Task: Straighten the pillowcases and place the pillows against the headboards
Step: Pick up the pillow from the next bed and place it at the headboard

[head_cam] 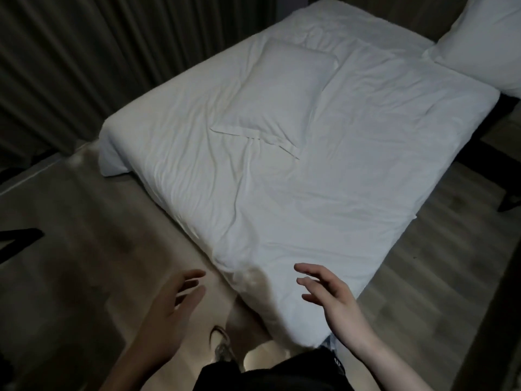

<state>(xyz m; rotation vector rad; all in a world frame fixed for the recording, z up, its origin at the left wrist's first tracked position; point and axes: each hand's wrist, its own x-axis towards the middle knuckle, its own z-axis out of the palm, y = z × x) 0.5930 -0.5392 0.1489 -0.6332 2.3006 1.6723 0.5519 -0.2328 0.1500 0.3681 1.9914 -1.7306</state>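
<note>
A white pillow [277,88] lies flat in the middle of the far half of a white bed [324,210], its loose pillowcase end creased and pointing toward me. A second white pillow [487,43] stands propped at the upper right, beyond the bed's right corner. My left hand [172,309] hovers over the floor beside the bed's near corner, fingers apart and empty. Over that near corner my right hand [332,297] is held with spread fingers, holding nothing. Both hands are far from the pillows.
Dark curtains [98,52] hang along the left behind the bed. Wooden floor [84,249] runs on both sides of the bed. A dark object [19,238] lies on the floor at the left, and dark furniture legs [510,198] stand at the right. My shoe [222,345] shows below.
</note>
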